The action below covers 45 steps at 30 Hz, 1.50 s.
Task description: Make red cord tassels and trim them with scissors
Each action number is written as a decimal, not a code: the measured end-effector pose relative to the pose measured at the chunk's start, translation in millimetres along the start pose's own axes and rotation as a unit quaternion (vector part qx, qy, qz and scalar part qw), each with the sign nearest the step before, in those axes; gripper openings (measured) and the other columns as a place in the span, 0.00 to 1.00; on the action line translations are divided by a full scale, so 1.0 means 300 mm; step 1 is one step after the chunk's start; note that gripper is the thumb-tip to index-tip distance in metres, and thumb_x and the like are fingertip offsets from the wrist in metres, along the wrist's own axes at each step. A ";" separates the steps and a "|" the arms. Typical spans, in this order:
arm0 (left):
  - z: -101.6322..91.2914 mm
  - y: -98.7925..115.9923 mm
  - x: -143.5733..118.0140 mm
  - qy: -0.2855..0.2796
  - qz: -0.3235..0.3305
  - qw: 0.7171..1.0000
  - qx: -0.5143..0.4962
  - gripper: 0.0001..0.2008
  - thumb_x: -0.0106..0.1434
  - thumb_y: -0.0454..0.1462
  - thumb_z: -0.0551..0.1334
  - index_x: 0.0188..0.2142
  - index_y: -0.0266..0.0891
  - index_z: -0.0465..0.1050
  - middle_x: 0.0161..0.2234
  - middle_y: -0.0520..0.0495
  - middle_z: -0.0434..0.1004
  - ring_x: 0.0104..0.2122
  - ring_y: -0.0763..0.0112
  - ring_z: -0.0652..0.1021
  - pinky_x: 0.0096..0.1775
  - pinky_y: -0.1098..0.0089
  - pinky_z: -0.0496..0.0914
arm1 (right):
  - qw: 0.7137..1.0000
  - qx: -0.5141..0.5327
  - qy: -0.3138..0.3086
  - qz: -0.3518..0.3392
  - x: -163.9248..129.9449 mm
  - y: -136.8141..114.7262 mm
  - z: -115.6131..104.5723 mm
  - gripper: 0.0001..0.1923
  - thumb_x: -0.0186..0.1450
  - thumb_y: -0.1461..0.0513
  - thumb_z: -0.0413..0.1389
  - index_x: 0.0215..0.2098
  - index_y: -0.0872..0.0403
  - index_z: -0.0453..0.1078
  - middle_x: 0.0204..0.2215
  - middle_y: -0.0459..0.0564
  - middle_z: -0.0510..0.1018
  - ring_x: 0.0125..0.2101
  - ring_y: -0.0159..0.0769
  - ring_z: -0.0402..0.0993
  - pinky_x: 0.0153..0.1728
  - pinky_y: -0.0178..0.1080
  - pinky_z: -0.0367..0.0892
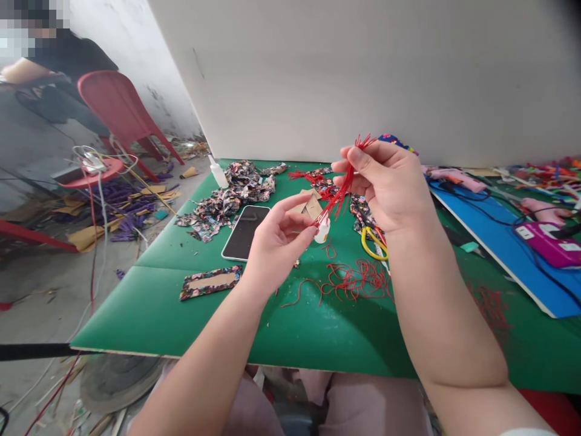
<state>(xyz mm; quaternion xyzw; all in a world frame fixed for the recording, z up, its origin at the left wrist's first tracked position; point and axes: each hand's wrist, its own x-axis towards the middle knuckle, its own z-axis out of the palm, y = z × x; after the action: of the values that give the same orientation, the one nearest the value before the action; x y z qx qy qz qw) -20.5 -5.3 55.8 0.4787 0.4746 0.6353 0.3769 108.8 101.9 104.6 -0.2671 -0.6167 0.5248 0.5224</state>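
A bundle of red cords [341,192] is held up above the table between my two hands. My right hand [385,178] pinches it near the top, where cut ends fan out above the fingers. Lower down, my left hand [285,239] is closed at the thumb and fingertips on strands at the bundle's lower end. A small white bottle [322,230] stands just behind the left fingertips, partly hidden. Below the hands lies a loose tangle of red cord [358,280]. Yellow-handled scissors [374,243] rest beside my right wrist, their blades partly covered.
On the green table [181,327] lie a phone [242,236], a floral fabric-covered strip [211,281], crumpled floral fabric [227,197] and a blue board [499,236]. Pink glue guns [458,179] and a magenta device [549,243] sit right. Behind rises a pale panel [340,79]; another person sits far left.
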 end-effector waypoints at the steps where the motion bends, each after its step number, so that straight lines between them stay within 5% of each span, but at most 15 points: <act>1: -0.001 -0.001 0.002 -0.001 -0.004 1.000 -0.002 0.22 0.54 0.33 0.63 0.49 0.43 0.67 0.30 0.51 0.73 0.32 0.73 0.75 0.37 0.71 0.71 | 1.000 -0.001 0.000 0.001 -0.001 -0.001 0.000 0.09 0.56 0.55 0.60 0.29 0.52 0.70 0.28 0.43 0.77 0.31 0.29 0.76 0.31 0.33 0.73; 12: 0.001 -0.020 0.007 -0.021 -0.046 0.997 -0.066 0.20 0.54 0.31 0.62 0.47 0.43 0.67 0.30 0.52 0.70 0.31 0.76 0.72 0.35 0.73 0.71 | 1.000 0.001 -0.002 0.007 -0.007 -0.006 0.007 0.10 0.55 0.55 0.60 0.30 0.52 0.71 0.27 0.43 0.77 0.32 0.30 0.77 0.32 0.33 0.74; 27: 0.050 -0.063 -0.003 -0.072 -0.200 0.951 -0.225 0.17 0.53 0.32 0.64 0.44 0.41 0.69 0.30 0.53 0.70 0.31 0.78 0.74 0.35 0.74 0.69 | 1.000 0.015 -0.009 0.002 -0.019 -0.021 0.015 0.07 0.57 0.57 0.59 0.29 0.52 0.72 0.27 0.42 0.77 0.31 0.29 0.77 0.32 0.33 0.74; 32: 0.074 -0.084 -0.015 0.011 -0.239 0.948 -0.211 0.07 0.54 0.39 0.63 0.31 0.39 0.68 0.26 0.55 0.67 0.25 0.80 0.70 0.27 0.77 0.65 | 1.000 0.007 -0.006 0.008 -0.021 -0.026 0.015 0.07 0.57 0.57 0.60 0.29 0.52 0.71 0.28 0.42 0.77 0.33 0.29 0.77 0.33 0.33 0.74; 35: 0.090 -0.084 -0.032 0.048 -0.227 0.950 -0.209 0.10 0.57 0.40 0.59 0.24 0.36 0.68 0.22 0.54 0.63 0.22 0.81 0.66 0.22 0.77 0.59 | 1.000 0.010 -0.007 0.005 -0.021 -0.027 0.014 0.07 0.57 0.56 0.60 0.30 0.52 0.72 0.28 0.42 0.77 0.33 0.30 0.77 0.33 0.33 0.74; 45: 0.098 -0.067 -0.032 0.040 -0.252 0.928 -0.273 0.13 0.53 0.39 0.66 0.37 0.35 0.75 0.27 0.53 0.66 0.24 0.84 0.67 0.25 0.79 0.60 | 0.999 0.031 -0.032 0.004 -0.027 -0.025 0.025 0.08 0.56 0.56 0.60 0.30 0.53 0.72 0.27 0.42 0.77 0.29 0.28 0.77 0.31 0.32 0.73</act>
<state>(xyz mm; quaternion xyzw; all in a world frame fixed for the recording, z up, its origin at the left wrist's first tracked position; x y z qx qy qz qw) 10.7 -2.0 36.6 0.1961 0.4022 0.6431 0.6214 105.8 89.8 109.3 -0.2362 -0.6153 0.5540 0.5087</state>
